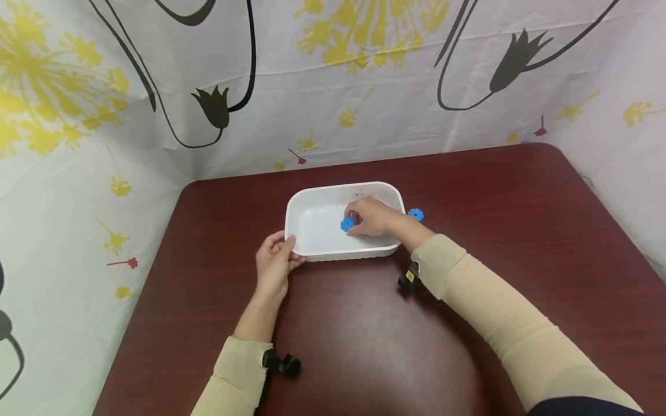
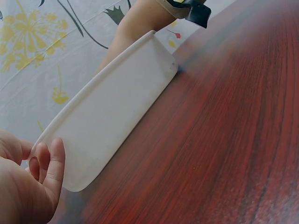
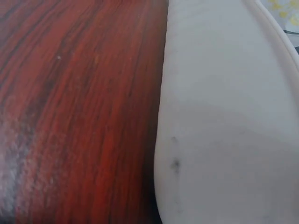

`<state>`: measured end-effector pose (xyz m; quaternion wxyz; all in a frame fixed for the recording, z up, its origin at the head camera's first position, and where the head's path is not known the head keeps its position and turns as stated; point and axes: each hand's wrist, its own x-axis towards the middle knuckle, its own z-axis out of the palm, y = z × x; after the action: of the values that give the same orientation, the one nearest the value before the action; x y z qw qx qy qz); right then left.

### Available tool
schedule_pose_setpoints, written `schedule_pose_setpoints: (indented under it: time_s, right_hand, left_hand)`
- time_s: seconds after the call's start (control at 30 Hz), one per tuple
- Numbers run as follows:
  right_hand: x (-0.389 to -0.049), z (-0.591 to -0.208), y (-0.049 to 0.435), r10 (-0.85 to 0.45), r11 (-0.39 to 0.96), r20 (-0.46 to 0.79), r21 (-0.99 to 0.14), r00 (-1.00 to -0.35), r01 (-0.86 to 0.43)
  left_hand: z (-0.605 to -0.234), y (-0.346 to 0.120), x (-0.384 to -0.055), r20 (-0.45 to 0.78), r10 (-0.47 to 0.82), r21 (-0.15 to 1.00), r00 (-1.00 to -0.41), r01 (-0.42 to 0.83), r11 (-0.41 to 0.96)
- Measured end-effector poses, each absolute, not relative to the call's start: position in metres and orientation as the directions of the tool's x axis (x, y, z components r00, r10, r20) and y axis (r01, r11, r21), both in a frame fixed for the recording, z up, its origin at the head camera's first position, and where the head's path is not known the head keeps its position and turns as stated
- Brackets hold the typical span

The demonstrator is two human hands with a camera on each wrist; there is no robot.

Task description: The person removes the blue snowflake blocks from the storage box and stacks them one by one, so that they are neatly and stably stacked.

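Observation:
A white rectangular tray (image 1: 316,222) with rounded corners stands on the table. At its near left corner my left hand (image 1: 272,264) grips the rim, thumb over the edge and fingers against the outside. The left wrist view shows those fingers (image 2: 56,163) along the tray's outer wall (image 2: 112,105). Inside the tray, my right hand (image 1: 376,217) pinches a small blue notched disc (image 1: 347,224) between thumb and fingers. A second blue notched disc (image 1: 415,214) shows just right of the tray, beside the right wrist. Only the tray's outer wall (image 3: 224,93) and table appear in the right wrist view; the hand is hidden there.
The dark red wood-grain table (image 1: 354,335) spreads around the tray. A white curtain (image 1: 333,104) with yellow, grey and red flower prints hangs behind and along the sides. Each sleeve cuff carries a small black camera (image 1: 409,277).

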<state>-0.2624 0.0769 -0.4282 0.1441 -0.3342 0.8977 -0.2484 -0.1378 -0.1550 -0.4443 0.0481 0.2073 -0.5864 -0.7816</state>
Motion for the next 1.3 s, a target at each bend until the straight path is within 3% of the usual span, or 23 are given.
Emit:
schedule_pose_setpoints:
  time_s: [0.23, 0.7, 1.3]
  right_hand:
    - [-0.262, -0.420, 0.082, -0.677, 0.591, 0.051, -0.556, -0.734, -0.584]
    - [-0.258, -0.406, 0.104, -0.639, 0.551, 0.195, -0.559, -0.744, -0.619]
    - [-0.245, -0.399, 0.155, -0.452, 0.546, 0.284, -0.662, -0.846, -0.514]
  left_hand:
    - [-0.443, -0.155, -0.138, -0.268, -0.317, 0.938, -0.910, -0.173, -0.299]
    - [-0.441, -0.155, -0.135, -0.273, -0.315, 0.940, -0.909, -0.181, -0.291]
    - [-0.442, -0.152, -0.136, -0.266, -0.330, 0.939, -0.906, -0.167, -0.300]
